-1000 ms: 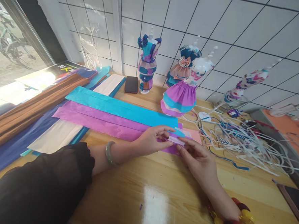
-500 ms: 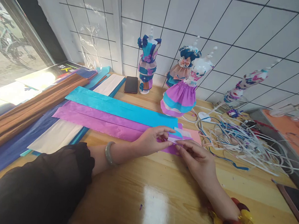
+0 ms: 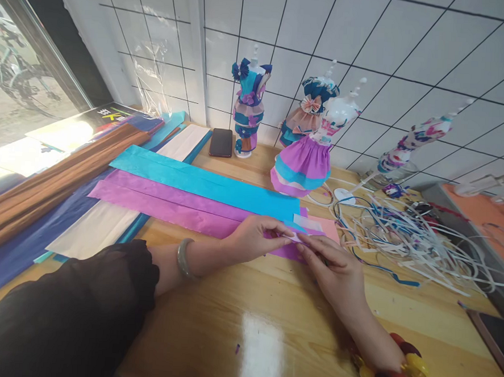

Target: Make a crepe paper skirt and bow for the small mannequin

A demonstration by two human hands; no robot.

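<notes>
My left hand (image 3: 255,237) and my right hand (image 3: 336,270) meet at the near end of a long purple paper strip (image 3: 169,203) on the wooden table (image 3: 244,319). Both pinch a small folded piece of purple and pale paper (image 3: 294,235) between thumb and fingers, close to the table top. A turquoise strip (image 3: 205,183) lies just behind the purple one, its end right beside my fingers. A pink sheet (image 3: 329,227) shows under the strip ends. My left wrist wears a grey bangle, my right a bracelet of coloured beads.
Small mannequins in paper dresses (image 3: 305,157) stand at the back by the tiled wall, with a dark phone (image 3: 221,142) beside them. A tangle of white and blue paper strips (image 3: 411,238) lies at right. Brown, blue and white paper sheets (image 3: 50,199) lie at left.
My fingers have drawn together and lowered slightly, pressing the small paper piece flatter toward the table. Everything else stays where it was.
</notes>
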